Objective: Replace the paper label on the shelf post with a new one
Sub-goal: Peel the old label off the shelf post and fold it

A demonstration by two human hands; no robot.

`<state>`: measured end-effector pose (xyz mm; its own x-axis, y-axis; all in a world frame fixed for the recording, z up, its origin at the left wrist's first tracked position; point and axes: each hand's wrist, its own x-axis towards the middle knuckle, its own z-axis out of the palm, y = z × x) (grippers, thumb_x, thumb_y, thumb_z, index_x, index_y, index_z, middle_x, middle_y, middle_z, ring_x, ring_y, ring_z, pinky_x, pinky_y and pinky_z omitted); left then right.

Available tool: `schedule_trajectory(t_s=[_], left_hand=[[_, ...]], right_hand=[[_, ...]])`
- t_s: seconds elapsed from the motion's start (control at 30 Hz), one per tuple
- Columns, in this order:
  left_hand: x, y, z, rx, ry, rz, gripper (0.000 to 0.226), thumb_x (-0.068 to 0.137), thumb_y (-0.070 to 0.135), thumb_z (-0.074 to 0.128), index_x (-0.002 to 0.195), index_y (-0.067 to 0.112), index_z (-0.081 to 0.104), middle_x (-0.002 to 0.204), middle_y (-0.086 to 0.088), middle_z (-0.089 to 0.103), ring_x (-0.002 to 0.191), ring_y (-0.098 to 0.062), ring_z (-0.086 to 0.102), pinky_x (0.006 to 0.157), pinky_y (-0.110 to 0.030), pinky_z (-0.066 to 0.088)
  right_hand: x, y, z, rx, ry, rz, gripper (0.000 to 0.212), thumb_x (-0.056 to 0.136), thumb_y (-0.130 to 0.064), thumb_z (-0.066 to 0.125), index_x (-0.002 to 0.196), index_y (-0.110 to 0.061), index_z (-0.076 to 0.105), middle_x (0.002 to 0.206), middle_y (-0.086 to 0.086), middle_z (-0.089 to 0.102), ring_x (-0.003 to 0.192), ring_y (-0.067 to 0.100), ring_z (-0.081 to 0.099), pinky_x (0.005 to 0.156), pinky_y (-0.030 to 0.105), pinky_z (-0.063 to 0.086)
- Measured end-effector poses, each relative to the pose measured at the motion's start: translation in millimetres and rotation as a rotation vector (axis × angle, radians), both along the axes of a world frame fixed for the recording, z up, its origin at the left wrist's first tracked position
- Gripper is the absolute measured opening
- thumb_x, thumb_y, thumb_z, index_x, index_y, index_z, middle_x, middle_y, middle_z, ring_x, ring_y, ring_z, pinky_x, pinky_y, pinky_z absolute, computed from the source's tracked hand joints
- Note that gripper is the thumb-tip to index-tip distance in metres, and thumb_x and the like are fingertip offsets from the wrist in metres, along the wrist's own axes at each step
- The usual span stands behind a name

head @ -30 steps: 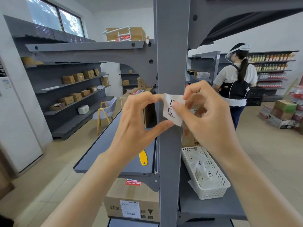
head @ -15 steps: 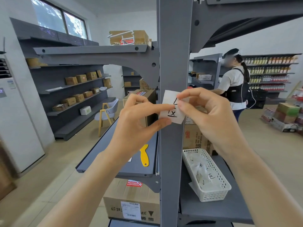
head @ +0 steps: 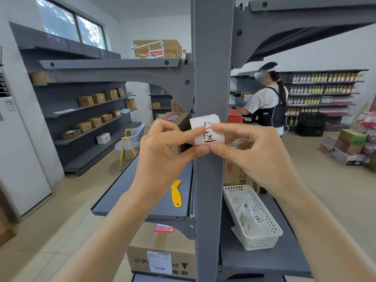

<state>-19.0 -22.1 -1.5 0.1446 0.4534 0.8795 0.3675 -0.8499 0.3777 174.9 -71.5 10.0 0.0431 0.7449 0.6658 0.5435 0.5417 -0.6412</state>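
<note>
Paper label (head: pixel 207 130) sits in front of the grey shelf post (head: pixel 211 58), held at about the level of the middle shelves, its printed face toward the camera. It is a small white slip with black handwritten strokes; its top edge tilts slightly down to the right, and it looks only a little taller than wide, so its long axis runs roughly up the post. Whether its back touches the post cannot be told.

Both hands are clamped on it. The left hand (head: pixel 162 151) pinches the label's left edge — forefinger across the middle, thumb under the lower edge. The right hand (head: pixel 250 151) pinches the right side the same way, and the two thumb tips meet just below the label.

On the shelf to the left of the post lies a yellow scraper (head: pixel 176 192), handle toward the camera. On the shelf to the right stands a white basket (head: pixel 262 239) with more marked slips inside. Another person (head: pixel 266 102) stands at shelves further back on the right.
</note>
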Motion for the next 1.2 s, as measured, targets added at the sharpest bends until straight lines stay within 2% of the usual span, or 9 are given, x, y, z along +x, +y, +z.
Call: schedule_trajectory(t_s=[0.17, 0.4, 0.5, 0.6, 0.73, 0.87, 0.97, 1.1, 1.2], left_hand=[[2, -7, 1, 0.165, 0.069, 0.139, 0.032, 0.08, 0.033, 0.076, 0.11, 0.021, 0.077, 0.083, 0.012, 0.07, 0.084, -0.014, 0.049, 0.072, -0.016, 0.044], [11, -11, 2, 0.286, 0.092, 0.28, 0.01, 0.092, 0.03, 0.071, 0.096, 0.024, 0.078, 0.097, 0.008, 0.067, 0.097, -0.016, 0.041, 0.085, -0.019, 0.033], [15, -11, 4, 0.163, 0.052, 0.303, 0.012, 0.089, 0.038, 0.074, 0.092, 0.027, 0.071, 0.113, 0.0, 0.039, 0.11, -0.011, 0.037, 0.095, -0.02, 0.034], [12, -10, 10, 0.013, 0.057, 0.121, 0.02, 0.091, 0.037, 0.071, 0.091, 0.019, 0.064, 0.114, 0.009, 0.055, 0.112, 0.009, 0.048, 0.093, -0.011, 0.041], [13, -10, 16, -0.278, -0.077, -0.179, 0.009, 0.095, 0.025, 0.067, 0.095, 0.017, 0.064, 0.089, 0.005, 0.074, 0.085, -0.01, 0.074, 0.077, -0.029, 0.061], [6, 4, 31, -0.178, 0.139, -0.113, 0.008, 0.1, 0.026, 0.06, 0.101, 0.024, 0.067, 0.091, 0.001, 0.072, 0.078, -0.022, 0.071, 0.068, -0.041, 0.06], [5, 5, 35, -0.209, 0.138, -0.153, 0.008, 0.097, 0.026, 0.065, 0.102, 0.02, 0.063, 0.095, -0.003, 0.073, 0.08, -0.036, 0.072, 0.071, -0.052, 0.06], [5, 5, 37, -0.408, -0.085, -0.325, 0.026, 0.09, 0.012, 0.073, 0.107, 0.01, 0.054, 0.1, -0.005, 0.074, 0.086, -0.029, 0.075, 0.067, -0.026, 0.06], [3, 9, 34, -0.546, -0.198, -0.438, 0.041, 0.086, 0.003, 0.075, 0.122, 0.01, 0.056, 0.089, -0.001, 0.078, 0.077, -0.017, 0.076, 0.066, -0.022, 0.058]], right_hand=[[-9, -1, -3, 0.109, -0.108, -0.154, 0.019, 0.084, -0.034, 0.081, 0.102, -0.038, 0.081, 0.083, -0.03, 0.069, 0.087, -0.001, 0.055, 0.076, 0.021, 0.041], [-16, 1, -2, 0.166, -0.084, -0.166, 0.006, 0.087, -0.03, 0.079, 0.092, -0.03, 0.08, 0.107, -0.01, 0.068, 0.086, 0.011, 0.066, 0.071, 0.027, 0.054], [-18, -1, 1, 0.14, -0.049, -0.154, 0.002, 0.093, -0.025, 0.073, 0.092, -0.025, 0.075, 0.09, -0.012, 0.076, 0.08, 0.005, 0.069, 0.067, 0.016, 0.051], [-16, -2, 3, 0.117, 0.005, -0.123, 0.004, 0.097, -0.024, 0.07, 0.095, -0.022, 0.073, 0.078, -0.011, 0.077, 0.068, -0.001, 0.067, 0.06, 0.011, 0.046], [-17, -4, 6, 0.091, -0.01, -0.098, 0.014, 0.095, -0.031, 0.07, 0.109, -0.027, 0.072, 0.072, -0.009, 0.079, 0.06, 0.0, 0.065, 0.06, 0.01, 0.046], [-14, -2, 26, 0.011, -0.143, -0.089, 0.044, 0.088, -0.033, 0.077, 0.129, -0.04, 0.066, 0.087, -0.017, 0.08, 0.071, 0.009, 0.073, 0.078, 0.025, 0.058], [-12, -1, 39, 0.019, -0.209, -0.059, 0.033, 0.086, -0.029, 0.079, 0.117, -0.035, 0.076, 0.082, -0.013, 0.081, 0.07, 0.005, 0.075, 0.078, 0.035, 0.063], [-7, 7, 40, -0.002, -0.021, 0.026, 0.02, 0.086, -0.018, 0.082, 0.106, -0.019, 0.083, 0.079, -0.003, 0.082, 0.063, 0.007, 0.076, 0.068, 0.025, 0.065], [-5, 11, 34, -0.058, 0.089, 0.092, 0.016, 0.086, -0.017, 0.082, 0.102, -0.019, 0.083, 0.08, 0.002, 0.082, 0.064, 0.011, 0.075, 0.056, 0.014, 0.053]])
